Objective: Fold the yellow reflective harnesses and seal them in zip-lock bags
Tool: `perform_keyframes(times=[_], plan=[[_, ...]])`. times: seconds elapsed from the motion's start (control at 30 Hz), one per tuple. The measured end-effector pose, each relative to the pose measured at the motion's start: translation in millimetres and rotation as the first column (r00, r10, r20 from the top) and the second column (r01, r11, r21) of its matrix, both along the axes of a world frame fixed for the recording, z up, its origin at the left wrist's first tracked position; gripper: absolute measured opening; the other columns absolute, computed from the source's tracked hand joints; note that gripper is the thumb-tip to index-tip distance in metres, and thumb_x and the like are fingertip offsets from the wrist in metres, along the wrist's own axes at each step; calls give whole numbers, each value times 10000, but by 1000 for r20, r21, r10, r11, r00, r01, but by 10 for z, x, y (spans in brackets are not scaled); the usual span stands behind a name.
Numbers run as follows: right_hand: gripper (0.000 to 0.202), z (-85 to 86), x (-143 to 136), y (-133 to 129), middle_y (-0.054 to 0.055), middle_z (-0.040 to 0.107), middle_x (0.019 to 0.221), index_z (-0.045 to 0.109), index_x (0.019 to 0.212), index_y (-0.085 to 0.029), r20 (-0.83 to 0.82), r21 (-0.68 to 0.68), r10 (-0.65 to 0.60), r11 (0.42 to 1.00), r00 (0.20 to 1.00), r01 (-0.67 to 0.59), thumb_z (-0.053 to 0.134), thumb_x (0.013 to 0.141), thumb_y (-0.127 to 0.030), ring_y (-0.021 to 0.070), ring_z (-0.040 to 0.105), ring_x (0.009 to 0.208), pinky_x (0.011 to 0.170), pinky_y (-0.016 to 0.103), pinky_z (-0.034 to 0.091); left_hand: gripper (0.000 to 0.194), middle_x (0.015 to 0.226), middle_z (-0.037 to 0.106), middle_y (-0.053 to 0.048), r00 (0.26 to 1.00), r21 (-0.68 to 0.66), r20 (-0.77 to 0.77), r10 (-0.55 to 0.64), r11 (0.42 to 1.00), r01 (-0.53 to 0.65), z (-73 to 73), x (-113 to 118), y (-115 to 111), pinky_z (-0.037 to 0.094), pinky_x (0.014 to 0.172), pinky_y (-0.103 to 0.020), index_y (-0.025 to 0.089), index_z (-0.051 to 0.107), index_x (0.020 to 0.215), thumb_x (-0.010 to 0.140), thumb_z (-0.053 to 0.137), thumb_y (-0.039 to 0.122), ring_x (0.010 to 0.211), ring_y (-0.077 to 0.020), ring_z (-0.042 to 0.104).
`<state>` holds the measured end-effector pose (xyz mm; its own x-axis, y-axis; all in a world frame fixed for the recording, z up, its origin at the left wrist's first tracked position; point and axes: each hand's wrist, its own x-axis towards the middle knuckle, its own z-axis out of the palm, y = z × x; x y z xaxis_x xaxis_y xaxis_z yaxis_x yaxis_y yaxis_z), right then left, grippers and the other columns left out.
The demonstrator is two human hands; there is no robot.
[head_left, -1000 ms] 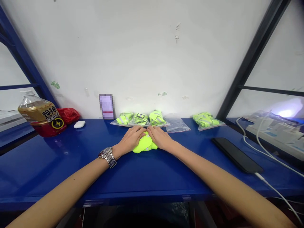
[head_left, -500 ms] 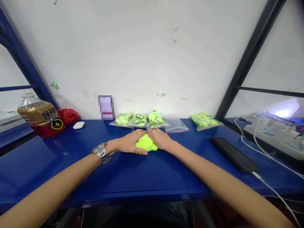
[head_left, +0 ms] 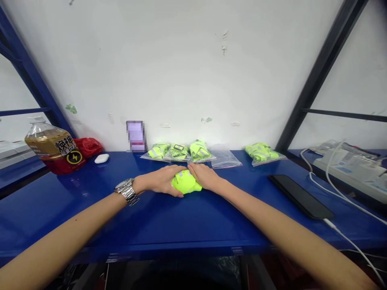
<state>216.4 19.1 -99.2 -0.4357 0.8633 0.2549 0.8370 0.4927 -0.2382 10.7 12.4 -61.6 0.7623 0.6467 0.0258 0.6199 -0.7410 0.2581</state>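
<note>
A folded neon-yellow fabric bundle (head_left: 185, 182) with grey reflective strips lies on the blue table (head_left: 181, 225). My left hand (head_left: 161, 179), with a metal watch on its wrist, wraps round the bundle's left side, thumb at the front. My right hand (head_left: 204, 176) is pressed on its upper right side, fingers together. Behind them, near the wall, several clear bags hold similar yellow fabric: one at the left (head_left: 159, 150), one in the middle (head_left: 178, 152), one beside it (head_left: 199, 150). A flat clear bag (head_left: 225, 158) lies next to these.
Another bagged yellow bundle (head_left: 261, 153) lies at the back right. A black phone (head_left: 299, 196) with a white cable is at the right, near a power strip (head_left: 356, 167). At the left are a bottle (head_left: 57, 149), a red bag (head_left: 87, 147), a white case (head_left: 102, 158) and an upright phone (head_left: 136, 137).
My left hand has shifted slightly left, its thumb drawn back, so more of the yellow bundle shows. The whole view has moved a little.
</note>
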Motion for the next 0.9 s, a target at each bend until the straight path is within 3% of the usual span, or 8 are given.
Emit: perform_keyframes(times=[0.27, 0.43, 0.57, 0.73, 0.9], plan=[[407, -76, 2, 88, 102, 686, 998, 610, 1017, -182, -91, 4, 11, 1000, 996, -11, 239, 1011, -348, 220, 625, 881, 726, 290, 384, 798, 1200, 527, -149, 1000, 185, -2, 31, 982, -30, -168, -35, -83, 453, 914, -410, 163, 339, 1395, 722, 632, 477, 1094, -324, 547], [462, -120, 22, 21, 81, 687, 943, 610, 988, -186, -161, 12, -4, 1000, 987, 6, 182, 1017, -358, 197, 615, 797, 693, 280, 380, 764, 1108, 540, -129, 999, 229, -26, 23, 973, -17, -95, 46, -135, 492, 791, -389, 147, 371, 1344, 667, 645, 373, 942, -297, 589], [483, -140, 33, -59, 83, 676, 1006, 597, 1082, -196, -262, 7, -6, 1000, 965, 8, 157, 1014, -384, 210, 595, 919, 780, 299, 396, 787, 1138, 541, -123, 999, 212, 33, 42, 976, -48, -44, 52, -124, 492, 804, -392, 168, 397, 1318, 602, 684, 325, 988, -311, 578], [447, -32, 54, -110, 58, 656, 1077, 579, 1157, -213, -489, -68, 110, 984, 865, -163, 451, 903, -559, 207, 580, 938, 822, 323, 424, 855, 1219, 537, -132, 990, 174, 138, 24, 984, -48, -1, 25, -103, 484, 838, -420, 209, 361, 1366, 585, 702, 279, 1086, -350, 542], [569, 63, 134, -108, 58, 651, 1054, 599, 1152, -187, -654, -109, 154, 950, 741, -293, 705, 715, -536, 209, 597, 908, 799, 333, 460, 890, 1272, 521, -134, 986, 171, 168, 20, 984, -49, 27, 38, -122, 497, 802, -417, 252, 330, 1405, 592, 690, 220, 1090, -351, 544]])
